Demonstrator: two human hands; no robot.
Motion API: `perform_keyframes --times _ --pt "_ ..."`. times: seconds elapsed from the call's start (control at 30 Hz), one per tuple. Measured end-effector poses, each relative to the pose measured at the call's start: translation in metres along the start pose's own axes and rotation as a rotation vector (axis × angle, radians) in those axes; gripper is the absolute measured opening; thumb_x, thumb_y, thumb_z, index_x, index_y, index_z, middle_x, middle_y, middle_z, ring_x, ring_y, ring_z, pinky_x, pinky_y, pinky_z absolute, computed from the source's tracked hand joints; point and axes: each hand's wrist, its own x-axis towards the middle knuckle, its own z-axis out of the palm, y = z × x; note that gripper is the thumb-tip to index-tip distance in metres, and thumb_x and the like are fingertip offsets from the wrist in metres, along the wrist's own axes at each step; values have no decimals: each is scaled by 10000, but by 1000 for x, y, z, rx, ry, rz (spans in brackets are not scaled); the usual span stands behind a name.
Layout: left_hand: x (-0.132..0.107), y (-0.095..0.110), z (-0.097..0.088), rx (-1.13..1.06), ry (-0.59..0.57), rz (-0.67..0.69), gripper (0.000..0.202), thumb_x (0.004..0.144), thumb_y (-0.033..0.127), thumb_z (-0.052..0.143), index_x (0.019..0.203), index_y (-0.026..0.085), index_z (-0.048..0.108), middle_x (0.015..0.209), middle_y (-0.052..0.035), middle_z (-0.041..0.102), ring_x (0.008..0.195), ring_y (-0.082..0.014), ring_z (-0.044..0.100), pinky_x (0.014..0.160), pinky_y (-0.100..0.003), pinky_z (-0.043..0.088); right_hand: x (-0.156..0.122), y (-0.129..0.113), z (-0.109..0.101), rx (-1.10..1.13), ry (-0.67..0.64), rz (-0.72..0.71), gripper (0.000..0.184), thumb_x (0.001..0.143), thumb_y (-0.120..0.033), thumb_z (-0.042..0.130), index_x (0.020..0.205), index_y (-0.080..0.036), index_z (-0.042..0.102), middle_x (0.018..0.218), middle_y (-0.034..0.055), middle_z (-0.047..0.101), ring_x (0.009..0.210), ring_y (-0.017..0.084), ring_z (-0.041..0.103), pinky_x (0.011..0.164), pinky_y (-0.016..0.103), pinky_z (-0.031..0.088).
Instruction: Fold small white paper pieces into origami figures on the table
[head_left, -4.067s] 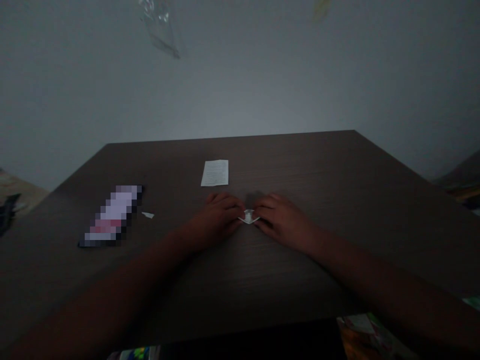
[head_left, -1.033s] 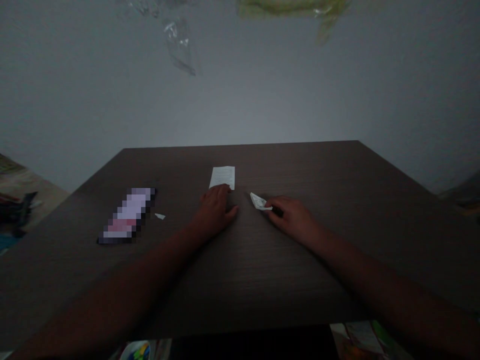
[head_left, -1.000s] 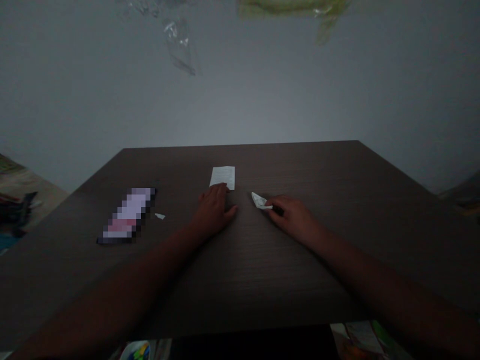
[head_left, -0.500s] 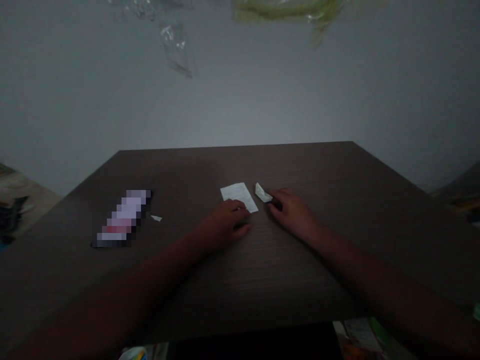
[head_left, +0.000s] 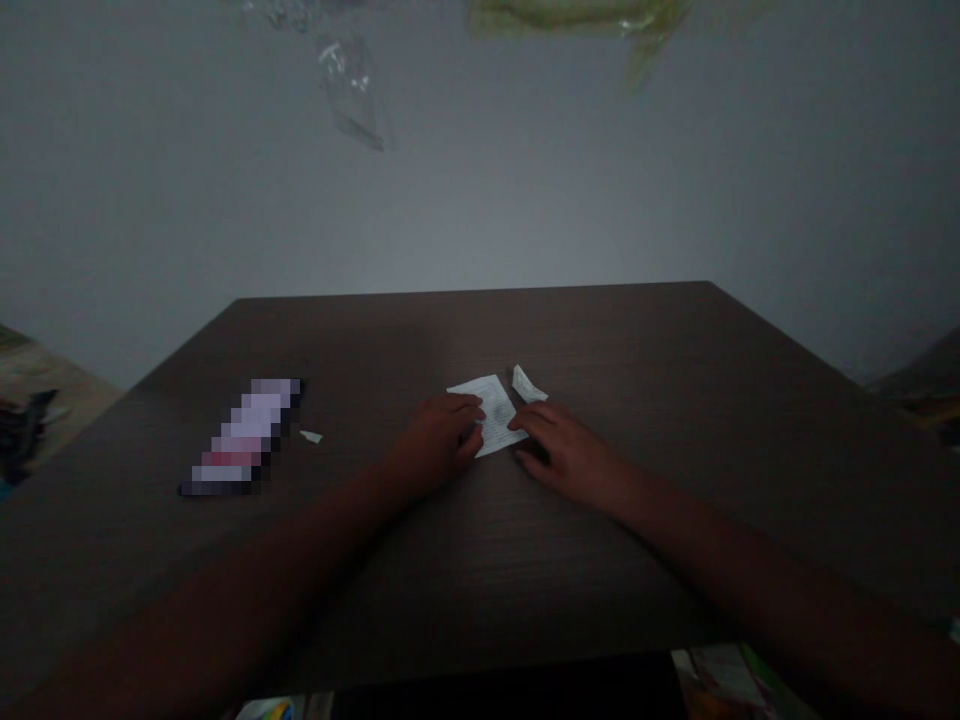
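Note:
A small sheet of paper (head_left: pixel 497 412) with faint print or writing lies on the dark wooden table. My left hand (head_left: pixel 439 437) rests at its left side, with stretched fingers on the sheet's edge. On the other side, my right hand (head_left: pixel 574 452) touches the sheet's right edge with its fingertips; thumb and fingers are apart. A folded strip of paper (head_left: pixel 526 384) stands just beyond the right fingers, which hide its near end. Neither hand grips anything that I can see.
A phone (head_left: pixel 244 435) with a blurred-out screen lies on the left of the table (head_left: pixel 450 330). Beside it is a small paper scrap (head_left: pixel 311 437). A pale wall rises behind, with a clear plastic bag (head_left: pixel 352 95) and yellowish plastic (head_left: pixel 577 18) hanging high on it.
My right hand has left the folded strip and moved nearer, onto the sheet's right edge. The sheet has shifted slightly right and toward me. My left hand has drawn slightly left.

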Motion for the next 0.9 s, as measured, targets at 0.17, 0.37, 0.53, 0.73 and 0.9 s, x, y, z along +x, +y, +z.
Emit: perform_keyframes --times 0.17,0.37,0.53,0.73,0.9 --pt "0 13 -12 -15 -108 59 251 1098 244 606 1104 205 854 1267 -125 847 1215 -327 772 1147 -504 588 -3 1 5 -48 25 111 341 1012 -229 799 1349 -270 766 1382 153 785 1349 373 728 1185 601 595" --pt "-5 22 -18 -96 -188 228 240 1106 232 607 1130 220 845 1196 -112 809 1148 -304 767 1085 -433 592 -4 0 4 -7 82 216 271 1010 -289 821 1272 -258 758 1321 147 801 1273 362 758 1112 557 624" --pt "-6 21 -17 -99 -175 264 175 1072 215 681 1137 244 840 1228 -98 810 1171 -292 770 1058 -395 610 -2 0 -2 136 104 319 274 943 -253 825 1208 -245 753 1181 115 815 1074 318 793 922 453 656" --pt "-6 20 -15 -138 -223 202 177 1068 226 681 1166 226 829 1467 -143 767 1394 -331 709 1217 -478 574 -1 4 -5 277 89 385 323 947 -231 750 1269 -254 736 929 42 807 750 245 754 691 378 598" --pt "-6 20 -13 -160 -209 165 211 1037 224 736 1217 255 841 1538 -113 779 1465 -371 703 1293 -533 545 -2 9 -4 302 121 360 311 949 -220 730 1255 -275 737 821 11 781 678 236 730 633 369 551"
